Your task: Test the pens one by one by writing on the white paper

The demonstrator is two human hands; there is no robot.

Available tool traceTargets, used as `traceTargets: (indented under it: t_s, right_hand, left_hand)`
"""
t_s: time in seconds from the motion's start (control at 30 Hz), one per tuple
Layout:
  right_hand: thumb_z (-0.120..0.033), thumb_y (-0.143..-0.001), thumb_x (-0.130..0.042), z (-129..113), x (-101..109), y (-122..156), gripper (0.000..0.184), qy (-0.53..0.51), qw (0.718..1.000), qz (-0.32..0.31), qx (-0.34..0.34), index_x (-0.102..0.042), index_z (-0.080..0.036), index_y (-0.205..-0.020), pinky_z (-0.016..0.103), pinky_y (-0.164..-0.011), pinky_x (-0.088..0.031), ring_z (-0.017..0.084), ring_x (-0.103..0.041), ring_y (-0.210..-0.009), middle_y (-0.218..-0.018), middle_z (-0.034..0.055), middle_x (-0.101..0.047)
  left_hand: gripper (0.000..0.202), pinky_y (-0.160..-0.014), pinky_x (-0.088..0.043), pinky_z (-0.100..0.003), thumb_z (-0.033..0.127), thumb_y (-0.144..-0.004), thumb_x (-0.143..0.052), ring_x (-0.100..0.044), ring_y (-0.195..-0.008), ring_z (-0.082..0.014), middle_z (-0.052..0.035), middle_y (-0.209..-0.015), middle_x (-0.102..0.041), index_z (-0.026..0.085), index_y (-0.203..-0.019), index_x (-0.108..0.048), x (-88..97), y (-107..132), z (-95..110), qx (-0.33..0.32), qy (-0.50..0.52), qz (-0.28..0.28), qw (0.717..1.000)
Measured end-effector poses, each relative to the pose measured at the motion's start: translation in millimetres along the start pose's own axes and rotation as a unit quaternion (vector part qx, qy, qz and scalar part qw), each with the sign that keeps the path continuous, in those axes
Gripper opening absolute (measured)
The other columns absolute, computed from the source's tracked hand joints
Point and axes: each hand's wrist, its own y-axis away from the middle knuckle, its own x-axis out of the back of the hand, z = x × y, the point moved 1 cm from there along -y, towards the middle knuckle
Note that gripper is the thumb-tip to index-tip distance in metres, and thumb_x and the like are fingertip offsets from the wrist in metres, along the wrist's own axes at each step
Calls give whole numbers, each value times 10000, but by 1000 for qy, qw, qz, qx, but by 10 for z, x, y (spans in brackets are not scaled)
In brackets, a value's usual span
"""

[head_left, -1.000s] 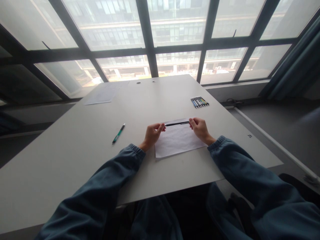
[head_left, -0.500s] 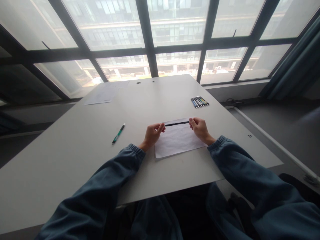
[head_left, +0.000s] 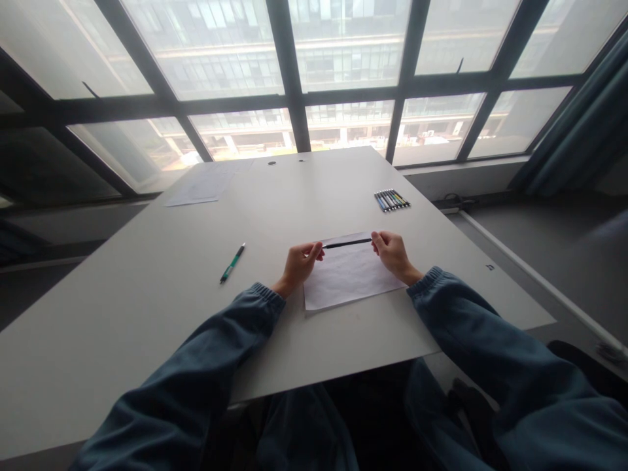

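Note:
A slim black pen (head_left: 348, 243) is stretched level between my two hands, above the far part of a white sheet of paper (head_left: 350, 281). Its left end is pinched by my left hand (head_left: 300, 263), thumb against fingers. At the other end my right hand (head_left: 392, 253) is closed on it in the same way. The fingers cover both tips of the pen. To the left of my left hand a green pen (head_left: 232, 263) lies slantwise on the white table (head_left: 275, 353).
Beyond my right hand, several pens (head_left: 392, 199) lie side by side in a row. More paper (head_left: 199, 186) rests at the far left of the table. A small dark clip-like thing (head_left: 490, 267) is near the right edge. Windows (head_left: 348, 46) rise behind the table.

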Motion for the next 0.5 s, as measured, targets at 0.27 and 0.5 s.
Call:
traceTargets:
  t_s: [0.27,0.5]
  right_hand:
    - [-657,-894,-546,-35,-6,14,568,-7,1000,0,-2,-562,-180,-587,270,-513,-359,125,-474,-501,-530,10,-538]
    - [-648,-908,-526,-31,-13,11,570,0,1000,-5,6,-560,-182,-581,272,-521,-362,127,-477,-503,-525,9,-536]
  left_hand:
    - [485,-639,-514,-256,518,-941,-564,-665,-606,-156,-47,-624,-701,151,-656,-701,-8,-1,-13,2,9,-1,1000]
    - [482,-649,-515,-262,514,-944,-561,-670,-620,-161,-46,-630,-701,151,-659,-700,0,19,-7,5,8,10,1000]
